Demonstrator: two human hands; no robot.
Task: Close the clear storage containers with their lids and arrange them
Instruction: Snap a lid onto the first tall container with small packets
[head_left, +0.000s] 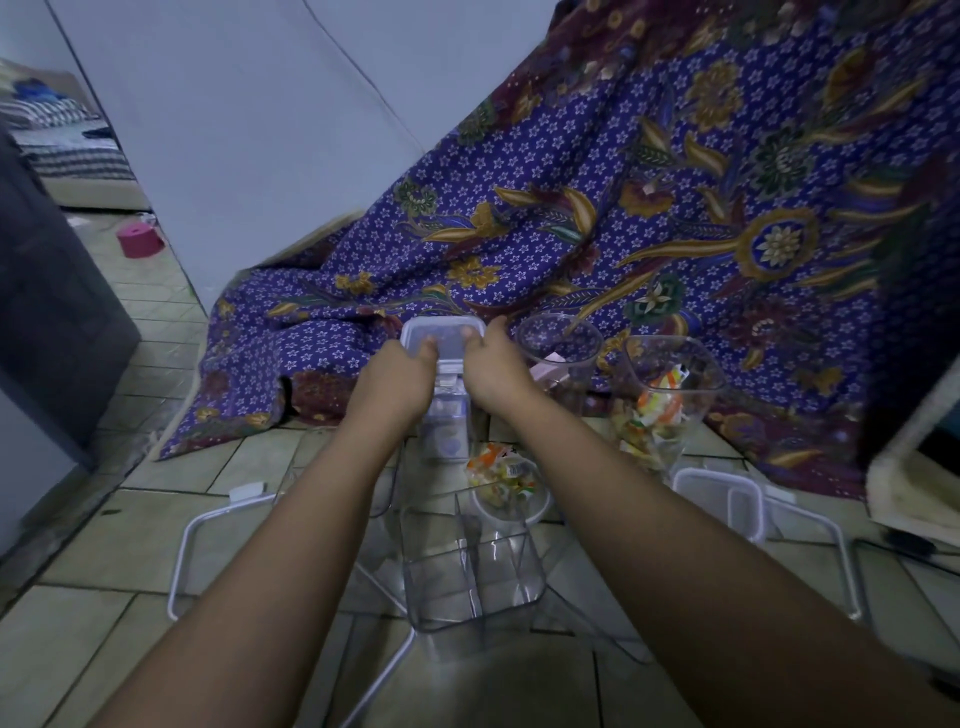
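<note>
both hands are working one spot here: the left hand (400, 376) and the right hand (493, 366) are gripping the lid (441, 332) on top of the tall clear container (445, 415), which is standing upright on the tiled floor (104, 597) at the foot of the batik cloth (649, 208). the thumbs are lying on the lid's top and the fingers are curling over its side edges, one hand per side, probably so it is going down level and seating all round. its contents are too murky to call. just to its right a round container (561, 343) is sitting open with something pale pink inside. beyond that a square container (667, 395) is holding bright wrapped sweets, also uncovered. more sweets are filling a small white bowl (511, 506). nearest the camera a divided container (472, 571) is sitting empty. loose lids are waiting on the floor, a left lid (179, 551) and a right lid (748, 512), seemingly kept within reach.
</note>
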